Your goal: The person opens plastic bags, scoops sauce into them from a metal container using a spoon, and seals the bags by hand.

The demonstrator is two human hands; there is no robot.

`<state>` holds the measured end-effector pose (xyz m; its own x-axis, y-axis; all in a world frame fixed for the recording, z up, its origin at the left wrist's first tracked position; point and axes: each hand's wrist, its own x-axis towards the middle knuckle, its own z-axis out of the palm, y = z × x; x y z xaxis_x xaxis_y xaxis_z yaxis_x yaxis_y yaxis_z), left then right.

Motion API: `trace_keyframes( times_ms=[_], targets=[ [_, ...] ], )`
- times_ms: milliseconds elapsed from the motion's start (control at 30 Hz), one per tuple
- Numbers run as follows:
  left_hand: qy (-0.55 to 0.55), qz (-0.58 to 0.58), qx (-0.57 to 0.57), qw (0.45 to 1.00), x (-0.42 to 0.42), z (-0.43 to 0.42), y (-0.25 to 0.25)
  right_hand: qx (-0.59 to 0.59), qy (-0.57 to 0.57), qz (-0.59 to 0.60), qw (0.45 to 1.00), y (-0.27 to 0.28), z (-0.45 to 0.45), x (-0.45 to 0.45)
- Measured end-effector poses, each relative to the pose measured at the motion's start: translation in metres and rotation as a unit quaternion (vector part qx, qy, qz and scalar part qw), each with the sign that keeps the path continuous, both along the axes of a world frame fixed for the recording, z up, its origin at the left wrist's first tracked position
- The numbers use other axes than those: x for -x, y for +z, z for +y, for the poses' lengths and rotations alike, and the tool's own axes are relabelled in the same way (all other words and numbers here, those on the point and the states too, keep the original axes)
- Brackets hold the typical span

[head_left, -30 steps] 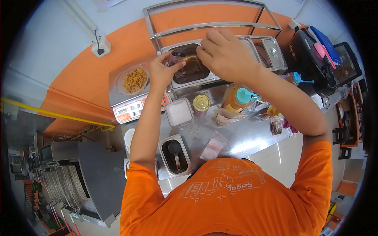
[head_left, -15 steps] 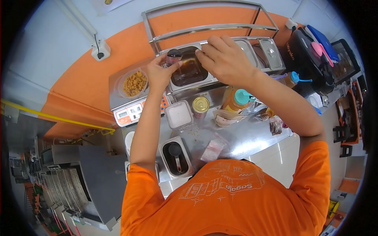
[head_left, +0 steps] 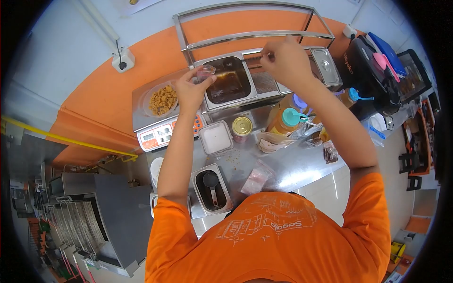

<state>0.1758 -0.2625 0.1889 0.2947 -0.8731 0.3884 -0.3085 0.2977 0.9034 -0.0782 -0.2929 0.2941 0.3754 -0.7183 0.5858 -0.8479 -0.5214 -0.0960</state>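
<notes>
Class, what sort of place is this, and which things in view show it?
Probably a commercial kitchen or food stall's preparation area: there is a metal pan of dark liquid, a bowl of brown food pieces and a teal-capped bottle.

From my remote station I count one bare left hand (head_left: 189, 92), one bare right hand (head_left: 289, 61), one small clear plastic piece (head_left: 205, 72), one large steel pan (head_left: 231, 103) of brown liquid, one clear round bowl (head_left: 146, 104) of golden-brown crumbs, one square white tub (head_left: 215, 137), one gold-lidded round can (head_left: 242, 126), at least three bottles (head_left: 281, 125) with coloured caps.
</notes>
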Motion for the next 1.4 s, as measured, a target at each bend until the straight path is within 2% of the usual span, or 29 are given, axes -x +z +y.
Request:
trace_keyframes(
  times_ms=[33, 100, 200, 267, 333, 367, 400, 433, 467, 533, 567, 600, 667, 700, 767, 800, 867, 933, 1000, 1167, 1333, 1400],
  targets=[
    [-0.001, 0.000, 0.001, 1.000, 0.000, 0.001, 0.000, 0.001, -0.001, 0.000, 1.000, -0.005, 0.000, -0.002],
    [0.014, -0.017, 0.009, 1.000, 0.000, 0.001, 0.001, -0.086, -0.039, 0.132, 0.987, -0.018, 0.001, -0.010],
    [0.001, 0.005, 0.019, 1.000, -0.002, -0.009, -0.012, -0.083, -0.009, 0.142, 0.986, -0.046, -0.001, -0.022],
    [-0.003, 0.014, -0.001, 1.000, 0.000, -0.008, -0.012, -0.047, -0.004, 0.108, 0.993, -0.057, -0.004, -0.026],
    [-0.006, 0.021, -0.021, 1.000, 0.005, 0.000, -0.004, 0.064, -0.003, 0.002, 0.998, -0.055, 0.004, -0.034],
    [-0.033, 0.078, -0.030, 0.996, 0.009, 0.004, 0.001, 0.065, -0.006, -0.002, 0.998, -0.054, 0.007, -0.038],
    [-0.059, 0.136, -0.039, 0.988, 0.013, 0.008, 0.006, -0.118, 0.045, -0.107, 0.986, -0.053, 0.012, -0.043],
    [-0.062, 0.134, -0.038, 0.988, 0.017, 0.011, 0.011, -0.295, 0.093, -0.208, 0.928, -0.052, 0.015, -0.046],
    [-0.072, 0.168, -0.024, 0.983, 0.020, 0.015, 0.015, -0.292, 0.091, -0.210, 0.929, -0.053, 0.016, -0.049],
    [-0.084, 0.202, -0.011, 0.976, 0.026, 0.016, 0.015, -0.491, 0.135, -0.393, 0.766, -0.051, 0.020, -0.055],
    [-0.096, 0.223, -0.003, 0.970, 0.027, 0.015, 0.011, -0.523, 0.136, -0.414, 0.733, -0.048, 0.022, -0.052],
    [-0.108, 0.244, 0.005, 0.964, 0.030, 0.017, 0.012, -0.522, 0.136, -0.414, 0.733, -0.048, 0.021, -0.050],
    [-0.116, 0.248, 0.007, 0.962, 0.034, 0.022, 0.014, -0.562, 0.150, -0.465, 0.667, -0.050, 0.018, -0.047],
    [-0.124, 0.251, 0.009, 0.960, 0.037, 0.025, 0.017, -0.563, 0.151, -0.464, 0.667, -0.052, 0.017, -0.046],
    [-0.135, 0.257, 0.011, 0.957, 0.039, 0.027, 0.017, -0.585, 0.179, -0.513, 0.603, -0.056, 0.015, -0.044],
    [-0.148, 0.263, 0.013, 0.953, 0.041, 0.028, 0.017, -0.585, 0.179, -0.512, 0.603, -0.057, 0.015, -0.042],
    [-0.150, 0.263, 0.022, 0.953, 0.046, 0.032, 0.020, -0.597, 0.181, -0.545, 0.560, -0.058, 0.014, -0.040],
    [-0.154, 0.261, 0.030, 0.953, 0.047, 0.031, 0.020, -0.595, 0.181, -0.560, 0.548, -0.062, 0.012, -0.038],
    [-0.180, 0.365, 0.021, 0.913, 0.044, 0.027, 0.018, -0.592, 0.181, -0.575, 0.535, -0.062, 0.011, -0.035],
    [-0.178, 0.374, -0.038, 0.909, 0.040, 0.026, 0.021, -0.604, 0.198, -0.571, 0.519, -0.056, 0.007, -0.027],
    [-0.199, 0.427, -0.086, 0.878, 0.031, 0.020, 0.018, -0.611, 0.189, -0.559, 0.527, -0.053, 0.003, -0.027],
    [-0.188, 0.459, -0.143, 0.856, 0.029, 0.020, 0.021, -0.611, 0.187, -0.554, 0.533, -0.053, 0.000, -0.027]
  ],
)
